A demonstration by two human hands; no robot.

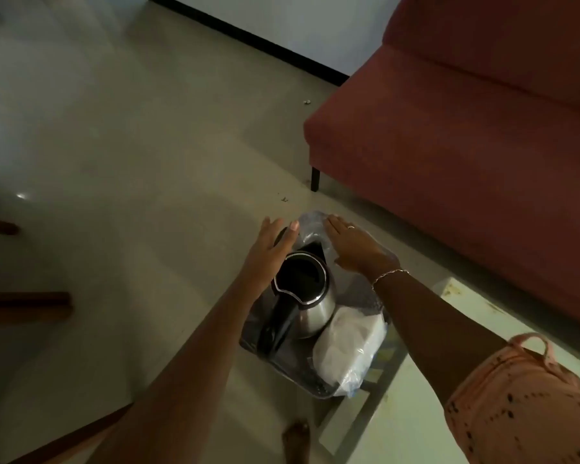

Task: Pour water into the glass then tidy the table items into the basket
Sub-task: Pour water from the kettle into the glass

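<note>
Head view, looking down at floor level.

Basket (248,343): dark, on the pale tiled floor (131,162), just beside the corner of a glass-topped bench (416,413) at lower right. Near rim visible; far end covered by plastic and the hands.

Kettle (310,296): stainless steel, black handle toward the lower left, lid raised, dark interior showing. Upright inside the basket, left of centre.

White packet (345,349): wrapped in clear plastic, lying in the basket, touching the kettle's right side, one end over the near rim.

Clear plastic bag (310,229): crumpled, at the far end of the basket, behind the kettle's raised lid.

Left hand (270,252): palm flat, fingers extended and together, placed against the left side of the kettle near its lid. Open; nothing gripped.

Right hand (352,244): ring on one finger, bracelet at the wrist, palm down, fingers stretched forward on the clear plastic bag. Flat on the plastic rather than closed around it.

Glass: not visible.

Red sofa (466,128): upper right, dark leg on the floor, well apart from the basket.

Peach patterned garment (523,403): lower right corner.

Bare foot (297,437): bottom centre, on the floor, near the basket.
</note>
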